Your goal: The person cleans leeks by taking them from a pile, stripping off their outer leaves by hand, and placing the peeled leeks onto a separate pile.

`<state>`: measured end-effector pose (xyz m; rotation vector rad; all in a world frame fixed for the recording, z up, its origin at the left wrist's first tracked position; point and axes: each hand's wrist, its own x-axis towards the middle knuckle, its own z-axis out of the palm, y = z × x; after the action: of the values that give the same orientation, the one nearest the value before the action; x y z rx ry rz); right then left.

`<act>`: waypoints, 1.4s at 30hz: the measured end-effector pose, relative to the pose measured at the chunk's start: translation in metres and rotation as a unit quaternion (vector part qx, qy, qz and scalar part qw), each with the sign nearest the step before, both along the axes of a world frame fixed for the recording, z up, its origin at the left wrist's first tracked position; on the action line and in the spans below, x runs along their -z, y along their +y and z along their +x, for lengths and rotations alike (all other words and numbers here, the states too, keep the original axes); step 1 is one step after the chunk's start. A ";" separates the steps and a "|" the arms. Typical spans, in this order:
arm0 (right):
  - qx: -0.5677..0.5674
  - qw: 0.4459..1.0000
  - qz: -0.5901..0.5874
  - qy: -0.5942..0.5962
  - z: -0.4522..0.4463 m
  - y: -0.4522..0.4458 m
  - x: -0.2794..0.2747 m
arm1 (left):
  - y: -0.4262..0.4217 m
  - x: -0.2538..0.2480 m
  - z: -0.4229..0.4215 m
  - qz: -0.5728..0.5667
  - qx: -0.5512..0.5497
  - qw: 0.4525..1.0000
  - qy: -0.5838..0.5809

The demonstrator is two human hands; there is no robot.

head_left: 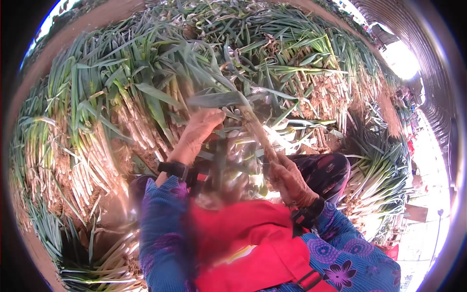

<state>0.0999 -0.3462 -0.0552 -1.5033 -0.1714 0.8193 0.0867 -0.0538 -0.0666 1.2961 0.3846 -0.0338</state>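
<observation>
My right hand (291,181) is closed around the lower stalk of a long green onion (257,127). The stalk slants up and left from the fist, and its broad green leaf bends over to the left. My left hand (203,127) is raised left of the stalk, just below that bent leaf, with its fingers curled together. What lies in those fingers, if anything, is hidden. Blurred leaves and stalk scraps (243,163) show between my two hands.
A large heap of green onions (92,131) rises ahead and to the left. Another heap (311,82) lies behind, and more bundles (374,185) are at the right. A red apron (248,233) covers my lap. A corrugated metal wall (433,63) curves along the right.
</observation>
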 end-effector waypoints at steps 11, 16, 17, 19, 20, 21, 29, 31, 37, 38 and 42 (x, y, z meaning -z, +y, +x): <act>-0.053 0.864 -0.162 -0.475 0.008 0.032 0.015 | 0.003 0.016 0.024 0.061 -0.288 0.938 -0.180; -0.091 0.869 -0.162 -0.458 0.012 0.034 0.018 | 0.023 0.032 0.019 0.058 -0.312 0.942 -0.106; -0.088 0.915 -0.117 -0.377 0.014 0.034 0.021 | 0.025 0.032 0.018 0.003 -0.297 0.949 -0.103; -0.076 0.975 -0.026 -0.205 0.019 0.032 0.029 | 0.029 0.036 0.016 0.055 -0.326 0.938 -0.101; -0.059 0.992 0.034 -0.105 0.015 0.032 0.024 | 0.035 0.029 0.010 0.082 -0.338 0.934 -0.086; -0.057 0.995 0.038 -0.067 0.015 0.031 0.019 | 0.042 0.022 0.003 0.110 -0.350 0.928 -0.070; -0.054 0.996 0.061 0.022 0.017 0.022 -0.005 | 0.062 -0.028 -0.016 0.525 -0.505 0.655 -0.201; -0.052 0.998 0.039 0.010 0.013 0.020 -0.004 | 0.048 -0.032 -0.017 0.710 -0.429 0.498 -0.250; -0.060 0.998 0.033 0.014 -0.002 0.023 -0.023 | 0.020 0.031 0.013 -0.039 -0.188 0.981 0.026; -0.058 0.997 0.040 0.017 -0.004 0.025 -0.028 | 0.015 0.019 0.012 -0.175 -0.191 0.965 0.048; -0.072 0.995 0.062 0.024 -0.003 0.020 -0.019 | 0.018 0.011 0.013 -0.268 -0.246 0.927 -0.094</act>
<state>0.0965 -0.3259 -0.0365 -1.3653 -0.2920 0.9413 0.0995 -0.0354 -0.0776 0.6287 0.4852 0.3845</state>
